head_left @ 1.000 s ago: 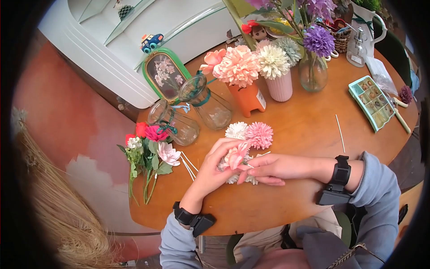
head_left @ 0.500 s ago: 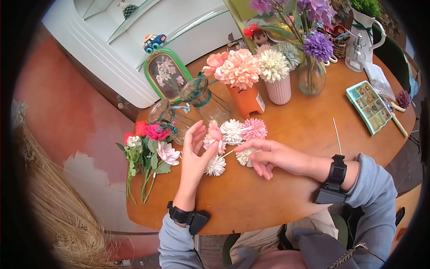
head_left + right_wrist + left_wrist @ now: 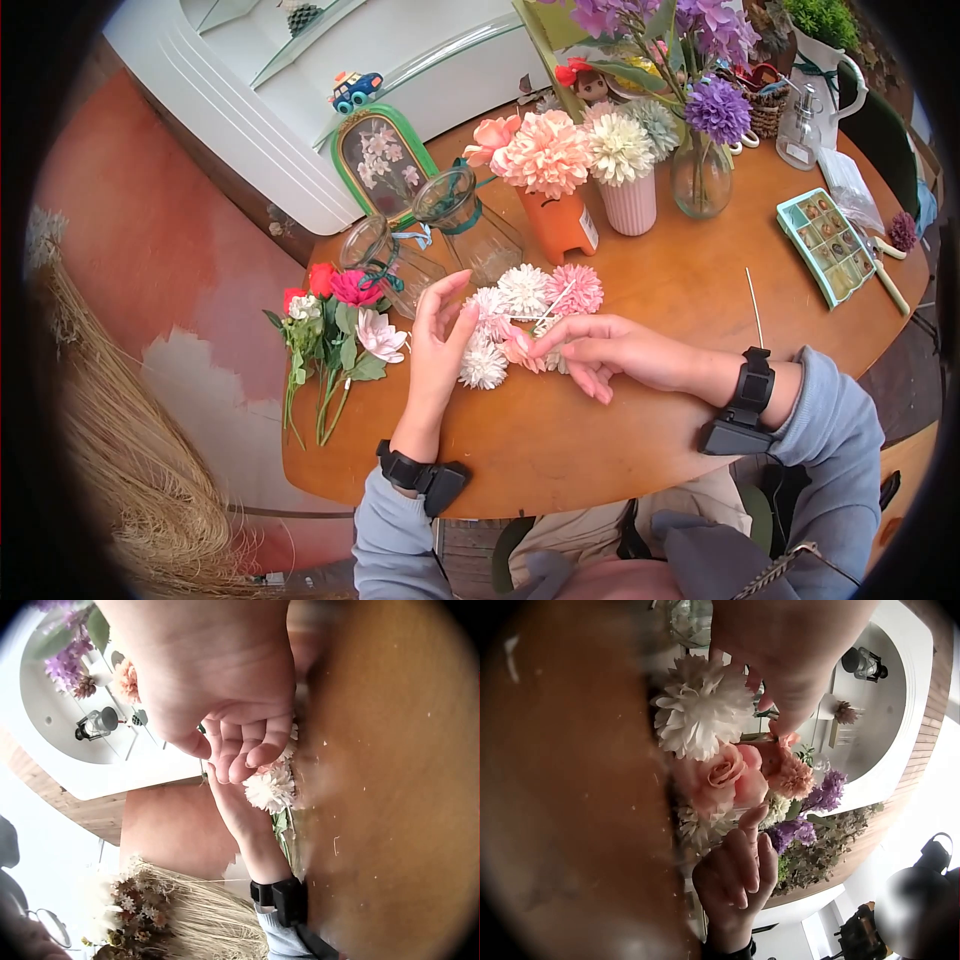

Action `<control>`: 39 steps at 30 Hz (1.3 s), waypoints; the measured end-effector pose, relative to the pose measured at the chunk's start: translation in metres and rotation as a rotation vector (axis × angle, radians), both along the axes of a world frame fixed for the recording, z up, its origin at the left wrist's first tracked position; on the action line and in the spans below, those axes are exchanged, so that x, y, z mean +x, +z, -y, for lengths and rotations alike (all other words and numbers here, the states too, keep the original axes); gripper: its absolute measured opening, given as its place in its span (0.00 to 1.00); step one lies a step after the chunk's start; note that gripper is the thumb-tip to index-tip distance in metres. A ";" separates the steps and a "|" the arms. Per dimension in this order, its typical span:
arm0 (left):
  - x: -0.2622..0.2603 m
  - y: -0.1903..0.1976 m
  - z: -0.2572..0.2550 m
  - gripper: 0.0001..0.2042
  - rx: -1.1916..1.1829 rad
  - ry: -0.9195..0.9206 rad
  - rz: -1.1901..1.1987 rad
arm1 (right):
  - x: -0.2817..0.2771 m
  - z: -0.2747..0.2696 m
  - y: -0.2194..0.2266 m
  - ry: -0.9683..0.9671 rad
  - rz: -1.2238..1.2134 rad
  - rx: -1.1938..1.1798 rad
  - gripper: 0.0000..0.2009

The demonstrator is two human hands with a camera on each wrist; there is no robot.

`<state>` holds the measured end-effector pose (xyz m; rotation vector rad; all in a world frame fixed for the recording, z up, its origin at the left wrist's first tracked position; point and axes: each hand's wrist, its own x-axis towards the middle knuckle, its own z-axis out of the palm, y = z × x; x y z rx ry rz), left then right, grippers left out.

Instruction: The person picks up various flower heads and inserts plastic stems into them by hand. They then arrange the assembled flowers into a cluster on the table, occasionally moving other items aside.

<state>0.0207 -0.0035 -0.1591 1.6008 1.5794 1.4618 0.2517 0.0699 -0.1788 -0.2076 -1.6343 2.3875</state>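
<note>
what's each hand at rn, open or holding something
Left hand: open, holding nothing.
Right hand: open, loosely curled beside the pink rose, gripping nothing.

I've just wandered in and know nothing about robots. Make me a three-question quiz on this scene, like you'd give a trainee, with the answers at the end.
1. Multiple choice: in the head view, which is nearest the index fingertip of the right hand?
A) the divided tray
B) the pink rose
C) the spray bottle

2. True or false: the left hand is gripping the orange vase.

3. Fill in the blank: in the head view, just above the green-framed picture is a toy ____.

Key:
1. B.
2. False; the left hand is well apart from it.
3. Car.
</note>
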 end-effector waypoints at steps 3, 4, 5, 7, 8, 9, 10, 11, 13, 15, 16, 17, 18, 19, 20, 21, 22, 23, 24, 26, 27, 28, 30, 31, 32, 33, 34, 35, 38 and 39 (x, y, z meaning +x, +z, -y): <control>-0.001 -0.001 0.000 0.17 -0.019 -0.014 0.011 | 0.000 0.000 0.001 -0.003 0.010 -0.003 0.14; -0.001 -0.002 0.000 0.18 -0.029 -0.029 0.009 | 0.001 0.000 0.001 -0.004 0.015 -0.004 0.14; -0.003 -0.003 -0.001 0.19 -0.039 -0.043 0.008 | 0.001 0.000 0.001 -0.004 0.017 -0.003 0.14; -0.004 -0.006 -0.001 0.22 -0.068 -0.080 -0.061 | 0.001 0.000 0.001 -0.002 0.020 -0.001 0.14; -0.004 -0.006 -0.002 0.23 -0.088 -0.103 -0.130 | 0.001 0.000 0.001 0.001 0.021 0.000 0.14; -0.004 -0.007 -0.002 0.25 -0.107 -0.126 -0.199 | 0.002 0.000 0.002 0.004 0.023 0.002 0.14; -0.003 -0.006 -0.002 0.29 -0.124 -0.154 -0.285 | 0.002 0.000 0.002 0.006 0.024 0.004 0.15; -0.001 -0.006 -0.001 0.30 -0.135 -0.169 -0.321 | 0.002 0.000 0.001 0.009 0.029 0.002 0.14; 0.003 -0.005 0.002 0.30 -0.156 -0.202 -0.396 | 0.001 -0.001 0.001 0.012 0.038 0.001 0.14; 0.004 -0.002 0.002 0.26 -0.166 -0.207 -0.411 | 0.001 0.000 0.001 0.003 0.035 0.007 0.15; 0.000 -0.003 0.002 0.25 -0.177 -0.217 -0.418 | 0.001 0.000 0.002 -0.001 0.034 0.010 0.15; -0.002 -0.004 0.001 0.24 -0.189 -0.226 -0.425 | 0.001 0.000 0.002 0.001 0.032 0.007 0.14; -0.002 -0.004 0.001 0.24 -0.193 -0.229 -0.415 | 0.002 0.000 0.002 0.003 0.030 0.003 0.14; -0.002 -0.004 0.001 0.23 -0.198 -0.230 -0.405 | 0.002 0.000 0.002 0.006 0.027 0.000 0.14; -0.001 -0.004 0.001 0.22 -0.202 -0.232 -0.395 | 0.002 -0.001 0.000 0.001 0.027 -0.004 0.13; 0.000 -0.002 0.002 0.22 -0.199 -0.247 -0.392 | 0.000 -0.001 -0.004 -0.003 0.027 -0.009 0.13; 0.003 0.000 0.003 0.22 -0.196 -0.262 -0.388 | 0.000 -0.002 -0.006 -0.008 0.026 -0.014 0.12; 0.006 0.002 0.003 0.22 -0.194 -0.278 -0.385 | 0.000 -0.002 -0.005 -0.003 0.026 -0.013 0.12; 0.007 0.003 0.003 0.22 -0.195 -0.301 -0.394 | 0.001 -0.002 -0.003 0.001 0.027 -0.012 0.12; 0.009 0.003 0.003 0.22 -0.196 -0.347 -0.410 | 0.002 -0.002 -0.002 0.003 0.026 -0.011 0.11; 0.008 0.002 0.003 0.21 -0.199 -0.349 -0.413 | 0.001 -0.002 -0.002 0.002 0.024 -0.012 0.12; 0.007 -0.001 0.002 0.20 -0.201 -0.350 -0.416 | 0.001 -0.002 -0.003 0.002 0.023 -0.011 0.12; 0.005 -0.003 0.002 0.18 -0.201 -0.353 -0.426 | -0.001 -0.001 -0.004 -0.015 0.017 0.002 0.12; 0.004 -0.003 0.001 0.17 -0.199 -0.356 -0.433 | -0.001 -0.001 -0.005 -0.024 0.015 0.009 0.12; 0.003 -0.003 0.001 0.15 -0.197 -0.358 -0.439 | -0.001 -0.001 -0.004 -0.018 0.021 0.004 0.12; 0.004 -0.002 0.001 0.15 -0.176 -0.346 -0.415 | 0.000 -0.001 -0.003 -0.012 0.028 -0.001 0.12; 0.005 0.000 0.001 0.14 -0.156 -0.334 -0.392 | 0.001 -0.001 -0.002 -0.006 0.034 -0.005 0.13; 0.006 0.000 0.001 0.13 -0.136 -0.322 -0.369 | 0.001 -0.001 -0.002 -0.006 0.033 -0.006 0.13; 0.004 0.000 0.002 0.11 -0.124 -0.277 -0.324 | 0.002 -0.001 -0.001 -0.007 0.032 -0.005 0.13; 0.002 -0.003 0.001 0.10 -0.133 -0.270 -0.276 | 0.002 -0.001 -0.001 -0.007 0.034 -0.003 0.13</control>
